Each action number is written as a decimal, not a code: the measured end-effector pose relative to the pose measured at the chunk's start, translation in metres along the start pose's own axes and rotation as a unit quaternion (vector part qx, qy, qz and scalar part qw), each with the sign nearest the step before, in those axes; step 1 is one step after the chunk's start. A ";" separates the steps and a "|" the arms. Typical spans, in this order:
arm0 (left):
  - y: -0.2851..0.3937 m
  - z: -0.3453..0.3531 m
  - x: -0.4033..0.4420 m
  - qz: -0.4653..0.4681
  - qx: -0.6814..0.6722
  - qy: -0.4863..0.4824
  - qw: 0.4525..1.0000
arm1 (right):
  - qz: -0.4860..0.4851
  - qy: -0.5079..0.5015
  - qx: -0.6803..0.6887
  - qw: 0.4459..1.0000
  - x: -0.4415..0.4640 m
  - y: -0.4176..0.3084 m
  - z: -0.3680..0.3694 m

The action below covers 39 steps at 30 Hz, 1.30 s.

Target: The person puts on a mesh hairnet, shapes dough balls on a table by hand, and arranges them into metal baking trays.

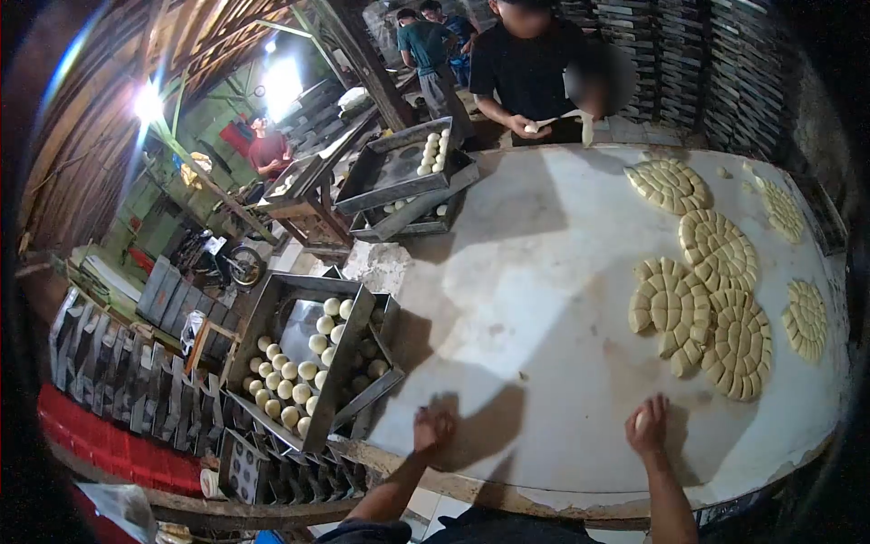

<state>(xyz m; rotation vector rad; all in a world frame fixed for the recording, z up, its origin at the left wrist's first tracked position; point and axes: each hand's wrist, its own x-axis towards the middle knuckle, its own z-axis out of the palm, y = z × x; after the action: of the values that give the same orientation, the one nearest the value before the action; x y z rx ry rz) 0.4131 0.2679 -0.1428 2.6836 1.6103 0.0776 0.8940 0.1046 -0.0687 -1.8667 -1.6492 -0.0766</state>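
My left hand (435, 431) is curled low over the pale tabletop, just right of the metal trays. Whatever lies beneath its fingers is hidden. Near the table's front edge, my right hand (646, 426) has its fingers closed round a small pale dough piece (642, 421), only partly visible. Beyond that hand lie flat rounds of dough cut into segments, among them a near round (739, 346) and a partly broken-up one (671, 304). To the left, a metal tray (340, 381) holds several smooth dough balls (285, 390) and rests tilted on another tray.
Across the table (507, 299) a person in a dark shirt (530, 68) holds dough. Stacked trays (390, 177) with dough balls stand at the far left corner. More cut rounds (805, 319) lie along the right edge. Other people are in the background.
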 end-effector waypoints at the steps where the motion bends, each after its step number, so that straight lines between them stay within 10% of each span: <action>1: -0.004 -0.041 0.006 0.005 -0.095 0.193 0.977 | 0.039 0.015 -0.021 0.999 0.020 0.000 0.008; 5: 0.043 -0.060 0.082 -0.077 -0.335 0.176 0.922 | 0.231 0.080 0.004 0.970 0.053 -0.020 0.066; 8: 0.075 -0.009 0.044 -0.075 -0.710 0.086 0.695 | 0.153 0.067 0.031 0.985 0.020 -0.045 0.085; 10: 0.076 -0.054 -0.010 0.109 -0.384 0.204 0.894 | 0.116 0.007 0.010 0.993 -0.009 -0.056 0.064; 13: 0.032 -0.076 -0.059 0.089 -0.337 0.069 0.935 | 0.177 -0.104 0.033 0.978 -0.027 -0.039 0.022; 15: -0.014 -0.148 -0.071 0.020 -0.529 -0.213 0.821 | 0.324 -0.240 0.092 0.911 -0.004 -0.034 -0.015; 17: -0.072 -0.267 -0.066 0.175 -0.521 -0.051 0.834 | 0.510 -0.235 0.276 0.780 0.022 -0.073 -0.033; 21: -0.204 -0.372 -0.049 0.043 -0.429 0.104 0.896 | 0.443 -0.127 0.360 0.811 0.094 -0.222 0.015; 24: -0.318 -0.309 0.019 0.017 -0.281 0.152 0.947 | 0.215 -0.283 0.380 0.854 0.181 -0.378 0.041; 26: -0.351 -0.272 0.034 -0.028 -0.278 0.083 0.957 | -0.003 -0.223 0.307 0.925 0.222 -0.472 0.063; 30: -0.365 -0.254 0.031 0.015 -0.305 0.045 0.951 | -0.299 -0.133 0.377 0.866 0.289 -0.602 0.136; 34: -0.373 -0.271 0.025 -0.039 -0.318 0.024 0.947 | -0.383 -0.318 0.064 0.865 0.300 -0.634 0.212; 39: -0.378 -0.301 0.030 0.016 -0.193 0.030 0.981 | -0.243 -0.242 0.281 0.896 0.262 -0.525 0.089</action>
<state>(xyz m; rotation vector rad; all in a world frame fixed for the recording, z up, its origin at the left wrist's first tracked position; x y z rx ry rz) 0.0797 0.4678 0.1457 2.4273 1.3916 0.4290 0.4402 0.3815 0.1953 -1.0522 -2.1482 0.6416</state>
